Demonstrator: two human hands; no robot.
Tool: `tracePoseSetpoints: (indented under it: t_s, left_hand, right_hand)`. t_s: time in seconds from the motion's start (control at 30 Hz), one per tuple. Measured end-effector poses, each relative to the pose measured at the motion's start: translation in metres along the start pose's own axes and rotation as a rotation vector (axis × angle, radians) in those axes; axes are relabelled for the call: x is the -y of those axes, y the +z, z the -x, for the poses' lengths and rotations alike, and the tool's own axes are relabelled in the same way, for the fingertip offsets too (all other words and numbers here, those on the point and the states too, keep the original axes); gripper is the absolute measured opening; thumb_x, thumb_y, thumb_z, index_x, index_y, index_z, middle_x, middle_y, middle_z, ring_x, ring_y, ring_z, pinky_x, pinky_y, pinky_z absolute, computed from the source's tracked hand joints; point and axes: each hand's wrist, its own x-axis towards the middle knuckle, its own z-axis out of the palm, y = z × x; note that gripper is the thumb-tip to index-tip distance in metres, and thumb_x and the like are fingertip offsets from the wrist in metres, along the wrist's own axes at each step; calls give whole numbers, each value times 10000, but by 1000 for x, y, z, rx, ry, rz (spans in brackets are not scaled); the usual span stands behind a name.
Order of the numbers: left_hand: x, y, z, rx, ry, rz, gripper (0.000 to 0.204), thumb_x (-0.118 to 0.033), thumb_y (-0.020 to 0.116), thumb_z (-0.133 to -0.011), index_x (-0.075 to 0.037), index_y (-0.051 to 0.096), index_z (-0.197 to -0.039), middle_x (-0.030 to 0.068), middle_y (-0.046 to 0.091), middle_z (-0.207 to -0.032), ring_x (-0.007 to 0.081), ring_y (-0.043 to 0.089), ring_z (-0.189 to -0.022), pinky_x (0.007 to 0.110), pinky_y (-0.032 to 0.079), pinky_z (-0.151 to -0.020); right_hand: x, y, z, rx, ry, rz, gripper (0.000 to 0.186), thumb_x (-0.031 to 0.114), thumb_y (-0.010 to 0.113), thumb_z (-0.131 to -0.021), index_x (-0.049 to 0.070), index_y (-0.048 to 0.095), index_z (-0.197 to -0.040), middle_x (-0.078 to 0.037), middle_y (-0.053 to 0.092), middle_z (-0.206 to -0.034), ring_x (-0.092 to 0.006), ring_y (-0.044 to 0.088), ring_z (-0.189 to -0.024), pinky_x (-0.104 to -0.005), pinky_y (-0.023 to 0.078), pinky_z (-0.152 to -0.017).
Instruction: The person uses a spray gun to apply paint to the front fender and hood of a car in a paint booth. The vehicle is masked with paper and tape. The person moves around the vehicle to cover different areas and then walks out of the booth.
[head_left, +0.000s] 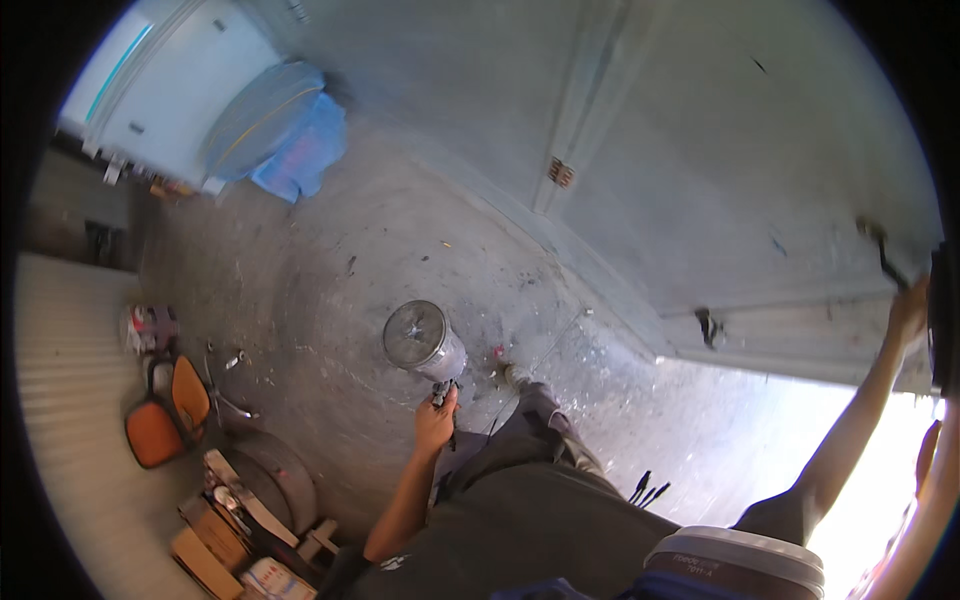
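Note:
My left hand (434, 424) is closed around the dark grip of what looks like a spray gun. A round metal cup (420, 338) with a lid sits on top, held out over the floor in front of me. Far to the right, my right arm is stretched out. My right hand (908, 312) is closed at the lower end of a dark, bent handle (884, 258) on a large pale door (740, 180). Blur and the picture's edge partly hide those fingers.
Bright light comes through the opening below the door. Blue sheeting (310, 150) covers something at the back left. An orange chair (155, 435), cardboard boxes (215, 540) and a ribbed wall (70, 400) are on the left. A filter cartridge (735, 560) shows at the lower edge.

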Motion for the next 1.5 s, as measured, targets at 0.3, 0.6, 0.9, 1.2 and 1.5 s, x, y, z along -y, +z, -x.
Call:
tracePoseSetpoints:
  t_s: [0.3,0.6,0.9,1.2,1.5]
  left_hand:
    - [-10,-88,-75,-113,44,202,325,-302,672,-962,22,661,-982,119,698,-824,225,658,-722,355,510,-685]
    - [8,-308,-185,-298,128,262,293,-197,723,-887,15,654,-1077,218,671,-935,373,662,-833,444,513,-733]
    - [56,-546,-312,-384,-24,233,310,-182,686,-905,28,613,-1120,242,642,-1034,407,637,-920,443,499,-785]
    - [99,-847,-439,-411,-112,587,522,-171,749,-866,9,556,-1317,144,646,-1197,253,607,-1162,388,477,-991]
    - [198,-1144,-612,-530,156,452,586,-174,671,-928,-9,443,-1443,146,432,-1527,267,412,-1400,387,353,-1148]
  right_hand:
    - [452,-327,160,964,-469,-1709,914,211,846,-787,53,338,-1530,-217,435,-1522,-383,474,-1369,-480,417,-1110]
    - [701,-714,-1,728,-1533,-2354,1077,216,945,-625,66,363,-1519,-197,423,-1515,-382,480,-1360,-434,430,-1099]
    - [931,-921,-76,569,-1706,-2595,930,262,937,-616,58,498,-1411,-207,497,-1430,-379,565,-1240,-437,489,-1010]
    - [1162,-1194,-168,400,-1883,-2694,898,368,924,-615,75,548,-1376,-214,529,-1402,-403,611,-1175,-444,527,-941]
    - [1390,-1483,-232,310,-2278,-2510,983,378,899,-651,80,437,-1465,-211,462,-1448,-406,557,-1232,-470,486,-996]
